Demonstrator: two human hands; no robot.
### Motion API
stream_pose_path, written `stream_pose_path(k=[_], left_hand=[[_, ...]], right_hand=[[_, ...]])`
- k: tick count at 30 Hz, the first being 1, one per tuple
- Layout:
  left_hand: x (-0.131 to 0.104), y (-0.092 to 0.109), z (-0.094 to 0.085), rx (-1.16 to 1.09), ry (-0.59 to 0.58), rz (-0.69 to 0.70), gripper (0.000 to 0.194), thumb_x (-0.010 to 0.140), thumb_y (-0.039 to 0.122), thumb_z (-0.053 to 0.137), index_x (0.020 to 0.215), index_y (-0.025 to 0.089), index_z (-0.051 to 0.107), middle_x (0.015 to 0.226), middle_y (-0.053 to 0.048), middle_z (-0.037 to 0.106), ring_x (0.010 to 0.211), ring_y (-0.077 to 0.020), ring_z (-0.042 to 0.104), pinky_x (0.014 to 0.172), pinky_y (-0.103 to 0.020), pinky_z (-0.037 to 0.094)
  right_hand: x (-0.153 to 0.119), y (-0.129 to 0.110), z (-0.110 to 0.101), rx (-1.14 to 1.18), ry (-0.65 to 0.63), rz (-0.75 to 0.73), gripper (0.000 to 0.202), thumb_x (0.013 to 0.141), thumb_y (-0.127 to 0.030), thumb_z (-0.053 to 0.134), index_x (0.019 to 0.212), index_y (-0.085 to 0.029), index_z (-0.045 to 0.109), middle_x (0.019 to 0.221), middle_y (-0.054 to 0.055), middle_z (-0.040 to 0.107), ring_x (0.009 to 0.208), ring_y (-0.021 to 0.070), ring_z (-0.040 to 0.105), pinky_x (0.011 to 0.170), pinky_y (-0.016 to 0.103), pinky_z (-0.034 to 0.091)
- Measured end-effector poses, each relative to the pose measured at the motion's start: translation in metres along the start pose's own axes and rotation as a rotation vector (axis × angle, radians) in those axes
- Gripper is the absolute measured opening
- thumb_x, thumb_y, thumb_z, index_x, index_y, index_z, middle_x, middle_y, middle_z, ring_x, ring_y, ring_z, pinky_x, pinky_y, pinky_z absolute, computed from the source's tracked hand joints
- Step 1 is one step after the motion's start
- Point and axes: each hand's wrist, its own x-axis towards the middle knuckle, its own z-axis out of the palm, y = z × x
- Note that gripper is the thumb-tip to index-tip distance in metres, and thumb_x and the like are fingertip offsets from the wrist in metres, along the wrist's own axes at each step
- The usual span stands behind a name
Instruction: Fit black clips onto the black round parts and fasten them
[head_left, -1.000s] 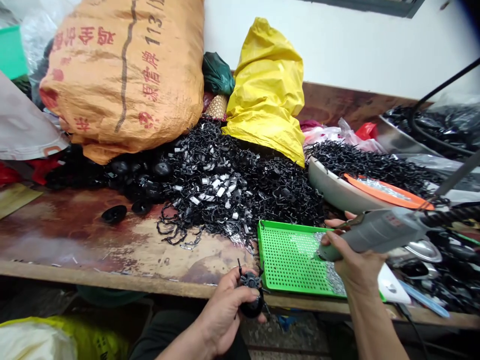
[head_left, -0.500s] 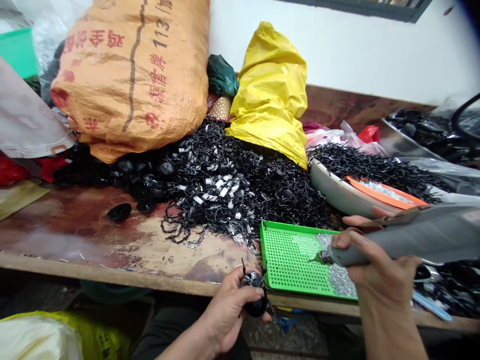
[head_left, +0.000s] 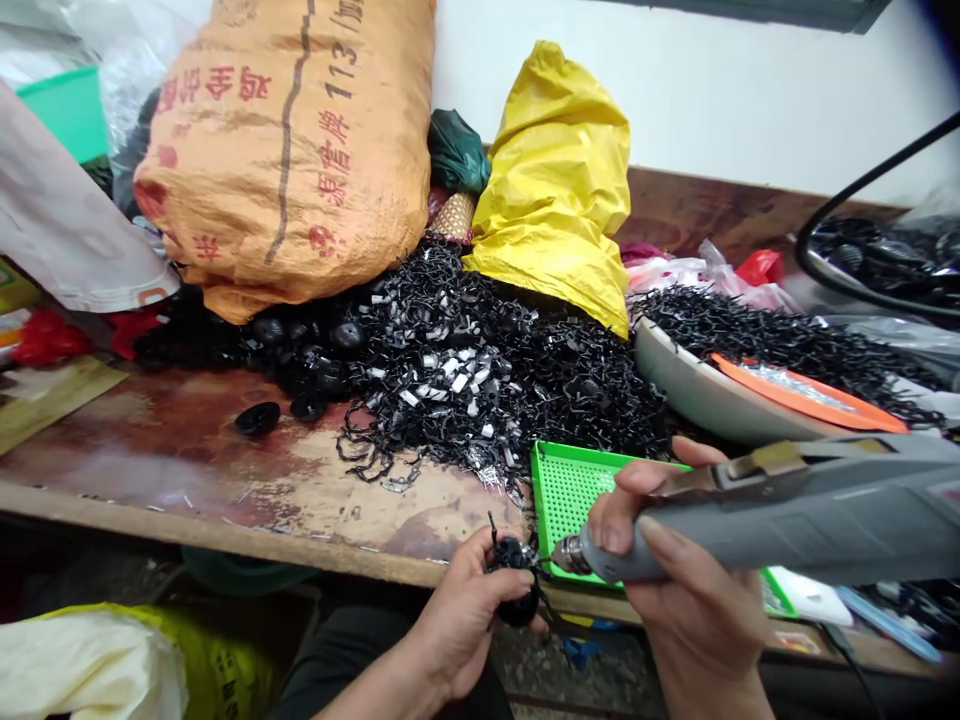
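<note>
At the bench's near edge, the left hand (head_left: 466, 610) pinches a black part (head_left: 516, 580); the right hand (head_left: 694, 590) grips a grey power screwdriver (head_left: 780, 510), tip beside it: seemingly a fastening step, calling for steady alignment. Beyond lies the green tray (head_left: 559, 485).

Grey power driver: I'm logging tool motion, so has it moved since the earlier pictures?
Yes. Against the green tray, the grey power driver has moved left, its tip now by the tray's near-left corner.
</note>
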Motion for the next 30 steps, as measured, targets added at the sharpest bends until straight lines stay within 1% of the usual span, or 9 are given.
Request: stream_pose_path(k=[8, 12, 15, 17, 19, 21, 25, 28, 30], left_hand=[[-0.001, 0.002, 0.001, 0.022, -0.022, 0.002, 0.02, 0.059, 0.01, 0.054, 0.077, 0.017, 0.049, 0.065, 0.002, 0.048, 0.057, -0.0111, 0.047, 0.049, -0.025, 0.043], [-0.004, 0.003, 0.003, 0.061, -0.031, -0.01, 0.017, 0.059, 0.01, 0.053, 0.074, 0.017, 0.049, 0.06, 0.003, 0.047, 0.055, -0.0105, 0.046, 0.045, -0.021, 0.04], [-0.004, 0.002, 0.005, 0.077, -0.026, -0.035, 0.017, 0.059, 0.01, 0.051, 0.074, 0.017, 0.048, 0.058, 0.004, 0.046, 0.052, -0.0101, 0.045, 0.043, -0.02, 0.038], [-0.004, 0.001, 0.005, 0.079, -0.05, -0.049, 0.017, 0.059, 0.009, 0.049, 0.074, 0.017, 0.048, 0.057, 0.003, 0.046, 0.05, -0.0098, 0.045, 0.041, -0.02, 0.036], [-0.003, 0.0, 0.004, 0.073, -0.086, -0.068, 0.019, 0.059, 0.009, 0.048, 0.076, 0.016, 0.048, 0.059, 0.003, 0.048, 0.049, -0.0099, 0.046, 0.041, -0.021, 0.036], [-0.002, 0.001, 0.003, 0.064, -0.102, -0.074, 0.021, 0.059, 0.008, 0.048, 0.078, 0.016, 0.049, 0.06, 0.002, 0.049, 0.05, -0.0103, 0.046, 0.042, -0.022, 0.037], [0.0, 0.002, -0.002, 0.085, -0.093, -0.044, 0.023, 0.059, 0.005, 0.048, 0.079, 0.017, 0.048, 0.06, 0.003, 0.047, 0.051, -0.0099, 0.046, 0.045, -0.023, 0.04], [0.0, 0.002, -0.003, 0.094, -0.087, -0.034, 0.024, 0.059, 0.004, 0.049, 0.08, 0.017, 0.048, 0.06, 0.003, 0.047, 0.053, -0.0103, 0.047, 0.047, -0.024, 0.041], [0.001, 0.002, -0.003, 0.098, -0.065, -0.044, 0.024, 0.06, 0.005, 0.049, 0.081, 0.017, 0.048, 0.062, 0.003, 0.047, 0.053, -0.0102, 0.048, 0.047, -0.024, 0.042]], right_hand=[[-0.001, 0.005, 0.004, -0.005, 0.002, 0.019, 0.039, 0.067, -0.016, 0.053, 0.103, -0.026, 0.042, 0.082, 0.0, 0.056, 0.045, 0.0097, 0.049, 0.044, 0.03, 0.041], [-0.003, 0.007, 0.004, -0.027, -0.025, 0.019, 0.034, 0.068, -0.015, 0.053, 0.098, -0.026, 0.043, 0.072, -0.003, 0.054, 0.044, 0.009, 0.049, 0.043, 0.028, 0.041], [-0.005, 0.007, 0.002, -0.001, -0.155, -0.005, 0.031, 0.068, -0.013, 0.053, 0.094, -0.027, 0.043, 0.061, -0.006, 0.049, 0.041, 0.009, 0.048, 0.038, 0.025, 0.041], [-0.005, 0.006, -0.003, 0.014, -0.28, -0.019, 0.03, 0.068, -0.014, 0.053, 0.093, -0.028, 0.044, 0.059, -0.006, 0.048, 0.04, 0.0093, 0.048, 0.036, 0.025, 0.04], [-0.004, 0.003, -0.009, 0.024, -0.345, -0.026, 0.029, 0.068, -0.017, 0.054, 0.093, -0.029, 0.044, 0.06, -0.005, 0.048, 0.038, 0.0092, 0.048, 0.034, 0.025, 0.04], [0.001, -0.001, -0.017, 0.026, -0.284, -0.023, 0.03, 0.066, -0.02, 0.056, 0.093, -0.028, 0.046, 0.064, -0.004, 0.051, 0.037, 0.0086, 0.047, 0.033, 0.025, 0.04], [0.021, -0.007, -0.044, -0.153, 0.045, 0.003, 0.034, 0.061, -0.016, 0.061, 0.093, -0.022, 0.051, 0.076, 0.0, 0.058, 0.042, 0.01, 0.05, 0.039, 0.027, 0.041], [0.037, 0.0, -0.068, -0.346, 0.263, -0.067, 0.038, 0.055, -0.01, 0.065, 0.09, -0.019, 0.054, 0.074, 0.0, 0.06, 0.044, 0.0102, 0.05, 0.042, 0.027, 0.041], [0.044, 0.008, -0.082, -0.395, 0.332, -0.111, 0.039, 0.054, -0.009, 0.066, 0.09, -0.018, 0.054, 0.073, 0.0, 0.06, 0.042, 0.0095, 0.05, 0.042, 0.026, 0.041]])
